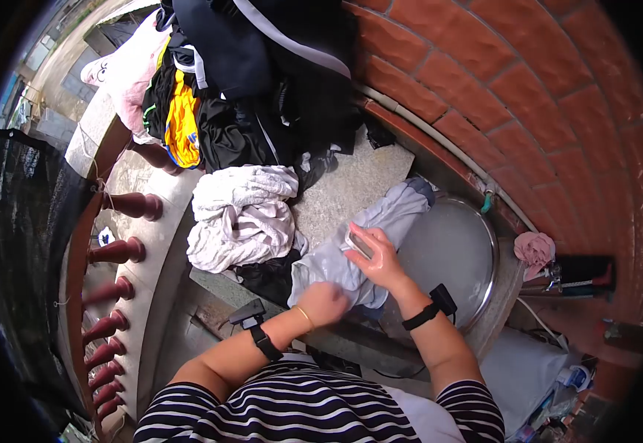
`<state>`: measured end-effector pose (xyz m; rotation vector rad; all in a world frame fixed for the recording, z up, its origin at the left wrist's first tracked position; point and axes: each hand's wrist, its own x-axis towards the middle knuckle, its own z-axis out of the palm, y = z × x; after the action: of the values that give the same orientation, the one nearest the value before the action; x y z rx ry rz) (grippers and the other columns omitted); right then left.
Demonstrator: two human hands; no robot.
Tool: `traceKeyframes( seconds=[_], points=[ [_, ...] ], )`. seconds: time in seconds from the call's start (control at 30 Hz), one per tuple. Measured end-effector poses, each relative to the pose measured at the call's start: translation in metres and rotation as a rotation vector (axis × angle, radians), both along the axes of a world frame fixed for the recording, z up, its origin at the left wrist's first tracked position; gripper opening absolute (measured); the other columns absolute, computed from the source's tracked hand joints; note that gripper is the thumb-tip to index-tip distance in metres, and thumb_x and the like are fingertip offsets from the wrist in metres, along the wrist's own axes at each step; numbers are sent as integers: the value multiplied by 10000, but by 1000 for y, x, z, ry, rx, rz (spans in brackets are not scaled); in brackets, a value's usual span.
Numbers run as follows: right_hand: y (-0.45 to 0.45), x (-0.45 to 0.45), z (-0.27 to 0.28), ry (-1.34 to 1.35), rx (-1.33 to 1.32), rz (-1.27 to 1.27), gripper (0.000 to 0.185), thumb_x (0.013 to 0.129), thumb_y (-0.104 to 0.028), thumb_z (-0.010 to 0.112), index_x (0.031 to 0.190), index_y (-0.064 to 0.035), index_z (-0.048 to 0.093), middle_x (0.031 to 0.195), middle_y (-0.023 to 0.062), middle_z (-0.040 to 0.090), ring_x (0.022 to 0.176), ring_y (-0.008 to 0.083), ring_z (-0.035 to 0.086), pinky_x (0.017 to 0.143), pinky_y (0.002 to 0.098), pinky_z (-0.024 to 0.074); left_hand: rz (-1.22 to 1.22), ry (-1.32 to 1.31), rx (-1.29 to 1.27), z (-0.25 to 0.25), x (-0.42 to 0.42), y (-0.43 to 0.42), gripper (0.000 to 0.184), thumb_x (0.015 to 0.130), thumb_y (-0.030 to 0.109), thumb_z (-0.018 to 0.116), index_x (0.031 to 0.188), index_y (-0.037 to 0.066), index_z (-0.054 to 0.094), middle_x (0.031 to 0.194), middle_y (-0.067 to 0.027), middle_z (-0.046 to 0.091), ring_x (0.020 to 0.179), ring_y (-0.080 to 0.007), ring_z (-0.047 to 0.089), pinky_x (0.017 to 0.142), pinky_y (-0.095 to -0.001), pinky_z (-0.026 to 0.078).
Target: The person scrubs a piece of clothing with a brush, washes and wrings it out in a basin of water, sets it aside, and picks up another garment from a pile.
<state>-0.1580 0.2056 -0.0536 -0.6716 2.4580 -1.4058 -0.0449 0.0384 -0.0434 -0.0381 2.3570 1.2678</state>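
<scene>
A wet, light grey-blue garment (329,260) lies stretched over the stone slab, its far end reaching the rim of the round metal basin (450,255). My right hand (377,257) is above the garment's middle, its fingers closed around a small whitish block (358,245) that looks like a bar of soap. Near the garment's lower left end, my left hand (323,303) is curled closed against the cloth; what its fingers grip is hidden and slightly blurred. To the left of the garment sits a pile of white cloth (244,218).
Dark clothes (240,125) and an orange-yellow garment (182,125) are heaped at the back. A brick wall (498,96) rises on the right, with a pink cloth (535,251) near a tap (554,278). A balustrade (131,205) runs along the left.
</scene>
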Motion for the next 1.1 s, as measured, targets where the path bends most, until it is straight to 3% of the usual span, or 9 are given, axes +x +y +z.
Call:
traceKeyframes(
  seconds=[0.07,0.13,0.23,0.4,0.5,0.73,0.93,1.07,1.1],
  points=[
    [12,2,-5,-85,-60,2,606,813,-153,802,1374,-100,581,1091,126,629,1047,247,618,940,343,478,328,79,-25,10,-27,-5,277,868,277,669,874,2,632,743,-202,648,759,-396,667,673,-471,512],
    [20,1,-21,-139,-265,-68,603,848,-132,778,1392,-30,539,1193,104,634,1124,198,598,961,323,477,466,251,-240,9,-60,-3,396,839,307,717,1047,-2,583,1093,-233,624,921,-401,639,798,-455,525],
    [20,-6,-5,-398,-473,-362,596,869,-92,752,1401,5,501,1265,107,598,1154,190,575,972,323,472,255,34,-298,2,-97,-2,448,802,328,752,1045,-8,583,1113,-230,608,947,-411,625,852,-462,522],
    [63,-99,22,-432,-485,-868,732,822,-174,775,1434,-5,412,1240,112,593,1020,215,614,874,343,499,77,229,-310,-5,-97,0,370,783,269,746,974,-1,582,1007,-221,634,1005,-407,601,854,-480,501],
    [105,-157,-32,-934,-338,-766,457,776,-255,754,1122,10,613,964,86,639,847,220,622,740,344,504,63,387,-277,-6,-91,0,245,802,205,715,887,19,580,871,-199,647,907,-404,615,780,-498,501],
    [37,-138,59,-467,-629,-683,372,777,-149,664,1118,-10,612,945,50,611,858,169,603,736,310,488,149,550,63,35,-62,-39,256,815,124,719,722,16,506,676,-176,590,643,-401,553,572,-467,424],
    [-7,-119,128,-299,-920,-431,513,792,-91,651,1288,3,558,1042,46,611,904,139,590,821,267,477,356,299,309,61,-23,-90,272,872,120,751,720,17,549,565,-30,521,534,-55,415,480,-261,329],
    [-6,-127,38,-526,-370,-435,611,810,-103,678,1393,-30,512,1139,97,603,969,208,582,876,308,473,351,133,229,16,-3,-91,275,817,162,810,744,28,581,600,-18,579,534,-60,467,486,-253,371],
    [-8,-114,-2,-274,80,-478,626,827,-142,701,1416,-61,504,1150,114,586,1002,233,580,892,316,471,404,292,111,10,-1,-86,319,770,207,831,728,27,572,589,-38,548,524,-110,472,494,-291,382]
  ],
)
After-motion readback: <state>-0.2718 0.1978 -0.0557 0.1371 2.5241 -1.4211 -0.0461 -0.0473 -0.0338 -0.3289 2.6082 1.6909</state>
